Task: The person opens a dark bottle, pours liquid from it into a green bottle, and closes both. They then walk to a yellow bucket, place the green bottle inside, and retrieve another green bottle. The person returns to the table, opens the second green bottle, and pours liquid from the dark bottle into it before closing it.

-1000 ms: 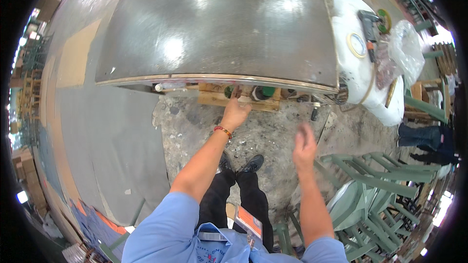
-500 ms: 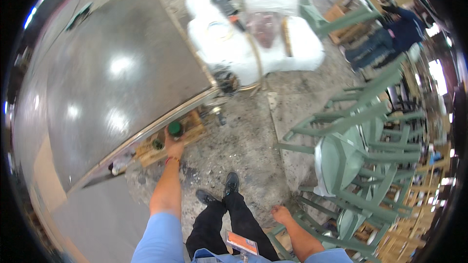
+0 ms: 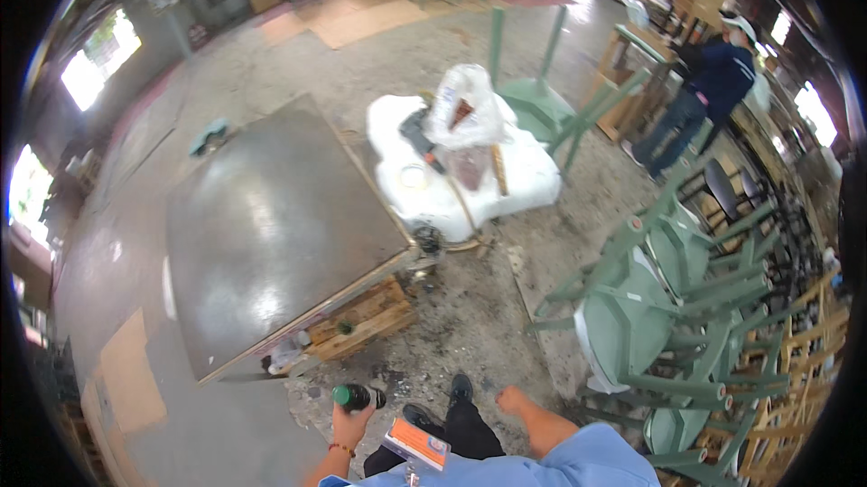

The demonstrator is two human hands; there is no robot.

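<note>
1 cylindrical bottle (image 3: 364, 397) (perhaps plastic) in left hand (image 3: 349, 424)

1 head-worn fisheye view looks down and forward from above the left hand (image 3: 350, 424) and right hand (image 3: 513, 400).

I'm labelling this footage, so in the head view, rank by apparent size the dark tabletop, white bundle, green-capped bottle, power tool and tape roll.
1. Dark tabletop
2. White bundle
3. Green-capped bottle and power tool: too alike to rank; the bottle is nearer the camera
4. Tape roll
</note>
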